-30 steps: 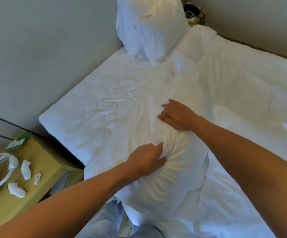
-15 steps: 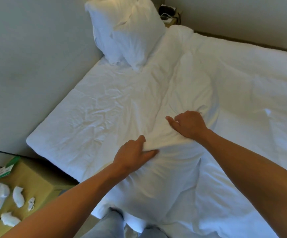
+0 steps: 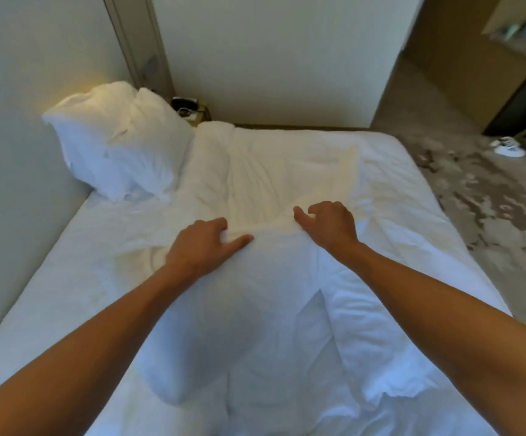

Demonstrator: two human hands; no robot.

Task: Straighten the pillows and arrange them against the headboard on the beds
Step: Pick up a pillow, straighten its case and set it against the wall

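On the bed (image 3: pixel 66 278), both hands' grip has moved up the pillow (image 3: pixel 255 309), still clutching it.

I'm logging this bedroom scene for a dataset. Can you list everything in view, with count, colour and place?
plump white fabric pillow: one, white, lying on the bed in front of the person, under both hands
propped white pillows: two, white, far left corner of the bed, leaning against the wall
rumpled white duvet: one, white, spread over the far and right part of the bed
white bed sheet: one, white, covering the mattress on the left
small bedside stand: one, tan, beyond the bed's far corner, with dark items on top too blurred to name
white shoe: one seen, white, on the patterned floor at far right
left hand: one, gripping the pillow's fabric
right hand: one, gripping the pillow's fabric
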